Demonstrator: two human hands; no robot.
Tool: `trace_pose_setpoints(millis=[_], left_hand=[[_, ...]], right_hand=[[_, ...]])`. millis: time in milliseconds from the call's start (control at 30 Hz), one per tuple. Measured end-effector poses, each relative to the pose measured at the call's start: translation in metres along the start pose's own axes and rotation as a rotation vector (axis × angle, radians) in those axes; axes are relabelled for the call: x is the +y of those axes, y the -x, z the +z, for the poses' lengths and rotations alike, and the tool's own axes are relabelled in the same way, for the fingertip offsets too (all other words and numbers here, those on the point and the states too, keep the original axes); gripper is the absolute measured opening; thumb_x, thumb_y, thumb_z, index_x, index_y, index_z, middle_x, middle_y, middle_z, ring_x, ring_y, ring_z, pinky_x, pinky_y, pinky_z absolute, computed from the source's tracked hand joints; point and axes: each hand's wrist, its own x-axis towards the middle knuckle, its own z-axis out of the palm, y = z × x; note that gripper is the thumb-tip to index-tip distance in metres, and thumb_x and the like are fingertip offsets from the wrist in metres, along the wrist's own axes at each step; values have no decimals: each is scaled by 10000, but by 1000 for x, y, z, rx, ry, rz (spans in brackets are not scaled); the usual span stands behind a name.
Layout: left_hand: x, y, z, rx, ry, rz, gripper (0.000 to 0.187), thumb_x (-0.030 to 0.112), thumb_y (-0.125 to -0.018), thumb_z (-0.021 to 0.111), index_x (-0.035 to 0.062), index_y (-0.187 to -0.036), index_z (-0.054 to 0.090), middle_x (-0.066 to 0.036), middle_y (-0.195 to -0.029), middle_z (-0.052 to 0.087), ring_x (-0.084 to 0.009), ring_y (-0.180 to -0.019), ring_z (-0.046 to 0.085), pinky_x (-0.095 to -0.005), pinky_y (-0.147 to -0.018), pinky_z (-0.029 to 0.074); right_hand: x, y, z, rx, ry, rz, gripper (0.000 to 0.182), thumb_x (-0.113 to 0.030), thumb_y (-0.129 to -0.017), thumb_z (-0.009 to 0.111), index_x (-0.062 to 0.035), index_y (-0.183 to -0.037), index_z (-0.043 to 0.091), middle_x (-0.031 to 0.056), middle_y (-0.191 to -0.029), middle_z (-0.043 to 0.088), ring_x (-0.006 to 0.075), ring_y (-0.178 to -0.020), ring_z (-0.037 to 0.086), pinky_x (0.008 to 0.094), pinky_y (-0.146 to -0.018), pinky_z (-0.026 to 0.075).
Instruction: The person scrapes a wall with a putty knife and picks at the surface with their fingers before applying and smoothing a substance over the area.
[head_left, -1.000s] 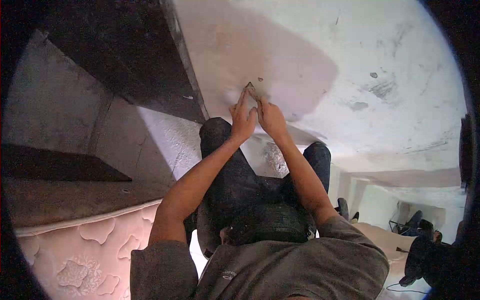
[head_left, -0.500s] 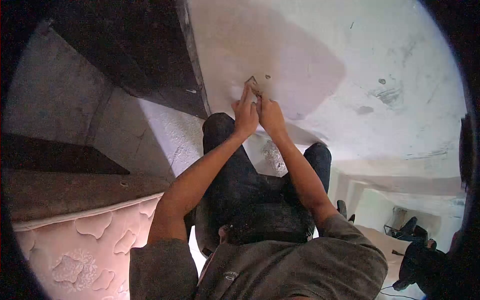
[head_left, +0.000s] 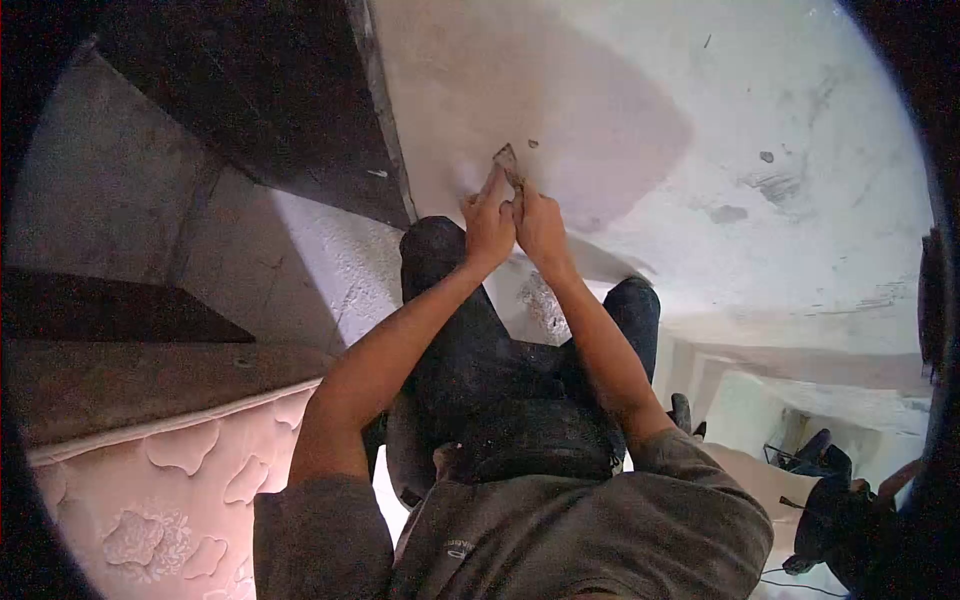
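A putty knife (head_left: 508,162) with a small, stained triangular blade lies against the pale wall surface in front of me. My right hand (head_left: 541,222) is closed around its handle, which is mostly hidden by the fingers. Beside it, my left hand (head_left: 488,232) has its index finger stretched along the blade and its other fingers curled in. The two hands touch at the thumbs. Just right of the blade is a small dark hole (head_left: 533,143) in the wall, within a large beige-pink patch (head_left: 625,130).
A dark panel (head_left: 270,90) edges the wall on the left. A pink quilted mattress (head_left: 190,480) lies at lower left. My knees are bent close under my hands. Another person in dark clothes (head_left: 835,525) is at lower right, near a thin cable.
The view has shifted slightly. Slightly more of the blade shows past my left fingertip. Both hands stay together on the putty knife. The person at lower right has moved an arm.
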Motion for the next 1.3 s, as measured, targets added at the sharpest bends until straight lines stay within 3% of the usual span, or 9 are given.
trace_pose_setpoints(millis=[167, 367, 433, 533, 633, 1033, 1133, 1233, 1300], left_hand=[[-2, 2, 3, 50, -1, 62, 538, 72, -838, 431, -29, -1363, 366, -221, -1417, 367, -294, -1245, 432, -436, -1014, 239], [5, 3, -6, -12, -14, -61, 525, 70, -841, 432, -26, -1354, 382, -215, -1411, 377, -292, -1221, 452, -437, -1003, 251], [6, 4, -1, -5, -34, 18, 518, 76, -843, 422, -27, -1349, 391, -211, -1405, 388, -293, -1229, 447, -437, -1003, 255], [0, -1, 1, 62, -35, -13, 519, 46, -825, 434, -31, -1338, 403, -212, -1386, 413, -324, -1176, 472, -443, -993, 271], [1, 0, -3, 94, -25, 36, 520, 27, -818, 432, -27, -1335, 408, -218, -1381, 415, -353, -1123, 487, -453, -991, 277], [11, -3, -9, -53, 30, -103, 489, 61, -824, 434, -28, -1305, 436, -202, -1366, 435, -342, -1143, 477, -435, -999, 287], [13, 3, -3, 100, 0, 47, 488, 69, -823, 441, -18, -1303, 441, -202, -1352, 449, -342, -1149, 477, -432, -994, 290], [7, -5, -11, 32, 31, -129, 487, 70, -822, 442, -15, -1301, 444, -208, -1337, 463, -351, -1131, 487, -434, -983, 299], [8, -1, -13, 83, -7, -70, 480, 66, -821, 439, -15, -1294, 449, -220, -1319, 475, -367, -1109, 499, -435, -969, 307]], right_hand=[[8, -9, 8, 25, -49, -22, 261, -169, -849, 546, 5, -1034, 485, 273, -735, 607, 463, -712, 596, 556, -631, 466], [9, -3, 12, 48, -47, -83, 248, -174, -853, 541, 10, -1010, 486, 282, -725, 602, 474, -706, 590, 555, -630, 465], [-1, -2, -3, 29, -174, -40, 239, -166, -854, 537, 7, -1008, 480, 290, -738, 600, 480, -713, 586, 556, -626, 459], [-5, -12, 5, -4, 1, -29, 227, -152, -852, 537, 11, -998, 475, 286, -743, 601, 473, -720, 588, 555, -620, 460], [-5, -8, 5, 22, -60, -90, 252, -153, -850, 541, 19, -1014, 457, 283, -747, 603, 469, -720, 589, 551, -619, 460], [-14, 2, -7, 75, -128, -121, 242, -142, -849, 533, 17, -1023, 479, 264, -756, 603, 460, -720, 581, 537, -637, 454], [-12, 0, -7, 83, -162, -35, 197, -67, -820, 542, 37, -985, 511, 286, -766, 596, 465, -754, 576, 517, -644, 438], [-4, -12, 15, 43, 25, -101, 277, -111, -843, 524, 10, -1090, 496, 276, -776, 609, 456, -757, 595, 532, -658, 460], [-9, -6, 5, 31, -30, -59, 254, -115, -843, 526, 11, -1061, 500, 282, -777, 608, 458, -760, 595, 533, -658, 460]])
